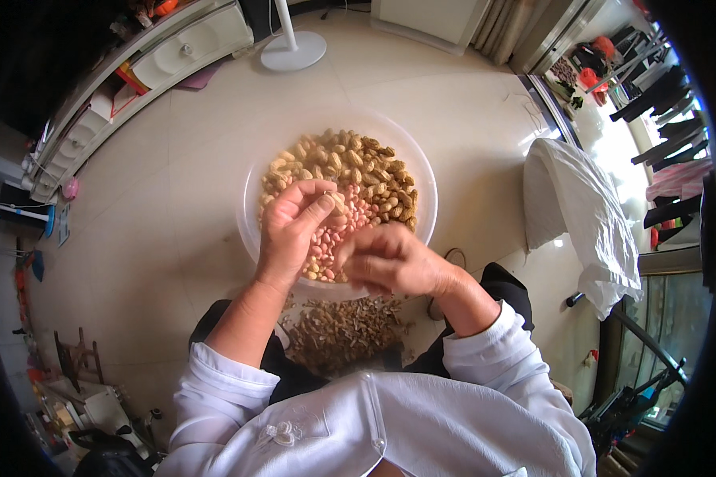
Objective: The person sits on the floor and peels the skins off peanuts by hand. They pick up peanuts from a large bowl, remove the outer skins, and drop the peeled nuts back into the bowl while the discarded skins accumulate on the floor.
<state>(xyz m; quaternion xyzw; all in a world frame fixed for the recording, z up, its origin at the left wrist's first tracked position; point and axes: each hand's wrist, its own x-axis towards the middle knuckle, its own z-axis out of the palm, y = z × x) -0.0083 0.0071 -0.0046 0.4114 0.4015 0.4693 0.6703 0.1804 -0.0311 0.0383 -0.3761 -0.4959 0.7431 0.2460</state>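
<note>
A peanut in its shell [337,204] is pinched between the thumb and fingertips of my left hand [289,229]. My right hand [394,259] hangs over the near right rim of a translucent plastic basin [249,197], motion-blurred with its fingers curled; whether anything is in them is unclear. Inside the basin, unshelled peanuts [328,158] are heaped at the far side and along the right. Pink shelled peanut kernels [361,217] lie in the middle and near part, partly hidden by both hands.
Broken peanut shells [346,331] are piled on the tiled floor [173,238] between my legs. To the right, a white plastic sheet [579,203] drapes over something. A white stand base [293,51] stands beyond the basin, and a drawer cabinet [179,45] lines the upper left.
</note>
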